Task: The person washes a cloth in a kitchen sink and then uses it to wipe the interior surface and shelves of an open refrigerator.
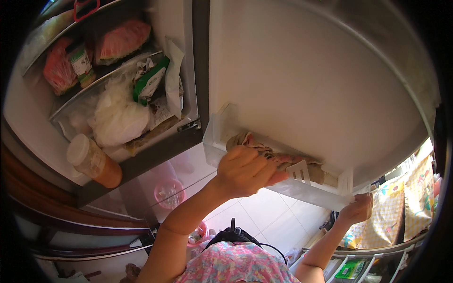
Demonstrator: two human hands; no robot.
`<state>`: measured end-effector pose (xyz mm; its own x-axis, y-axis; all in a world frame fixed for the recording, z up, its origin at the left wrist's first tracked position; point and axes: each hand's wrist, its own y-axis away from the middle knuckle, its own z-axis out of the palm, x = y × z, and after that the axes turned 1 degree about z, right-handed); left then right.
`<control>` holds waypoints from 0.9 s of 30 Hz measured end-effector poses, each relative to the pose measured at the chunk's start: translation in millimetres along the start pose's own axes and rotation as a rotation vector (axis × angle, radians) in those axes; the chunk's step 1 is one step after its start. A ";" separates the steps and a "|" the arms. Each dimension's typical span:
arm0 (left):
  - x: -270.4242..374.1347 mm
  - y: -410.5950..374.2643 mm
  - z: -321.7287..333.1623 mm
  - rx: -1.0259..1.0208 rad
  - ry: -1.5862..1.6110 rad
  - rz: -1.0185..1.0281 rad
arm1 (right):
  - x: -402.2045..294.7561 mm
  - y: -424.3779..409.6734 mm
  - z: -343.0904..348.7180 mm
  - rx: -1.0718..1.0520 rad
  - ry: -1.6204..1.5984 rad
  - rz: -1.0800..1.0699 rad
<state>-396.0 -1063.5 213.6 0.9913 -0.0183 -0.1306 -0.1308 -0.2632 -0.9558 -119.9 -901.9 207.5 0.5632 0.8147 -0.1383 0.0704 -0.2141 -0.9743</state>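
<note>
A clear plastic door bin [320,194] juts from the inner face of an open refrigerator door [311,78]. My left hand [244,171] is curled over the bin's front wall, closed on a damp brownish-pink cloth [293,159] that lies along the inside. Its fingertips are hidden. A white slotted divider [299,172] stands just right of this hand. At the bin's right end, my right hand [358,208] grips the corner, close to a second white divider [345,182].
In the refrigerator at left are wrapped watermelon pieces [124,40], a drawer with white plastic bags [122,113] and a green packet [152,79]. A jar of orange contents [97,162] stands at the front edge. A pink basket [170,194] and checked cloth covers [382,208] are lower down.
</note>
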 end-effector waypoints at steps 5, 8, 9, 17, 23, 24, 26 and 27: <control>-44.8 25.0 -16.5 0.202 0.197 -0.317 | 26.5 6.0 -15.1 0.062 -0.138 0.208; -65.1 27.9 -11.4 0.242 0.424 -0.281 | 24.6 -3.5 -3.5 0.021 -0.126 0.104; -67.0 26.5 -10.9 0.236 0.468 -0.291 | 25.6 -4.9 -1.6 0.014 -0.143 0.105; -63.8 13.1 -9.5 0.181 0.558 -0.345 | 56.2 8.6 -8.1 -0.081 -0.216 0.184; -65.2 10.1 -7.7 0.210 0.543 -0.289 | 37.3 7.3 -1.6 0.040 -0.222 0.201; -65.2 9.7 -8.5 0.215 0.541 -0.281 | 35.6 6.8 -2.0 0.046 -0.260 0.146; -64.9 9.0 -9.4 0.223 0.537 -0.264 | 33.1 5.5 -2.0 0.045 -0.257 0.111; -64.8 9.2 -9.0 0.233 0.526 -0.254 | 32.6 4.8 -2.0 0.046 -0.254 0.092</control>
<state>-461.3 -1073.4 215.6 0.8599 -0.4702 0.1984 0.1683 -0.1058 -0.9800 -99.5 -877.5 198.7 0.3403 0.9034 -0.2608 -0.0126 -0.2730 -0.9619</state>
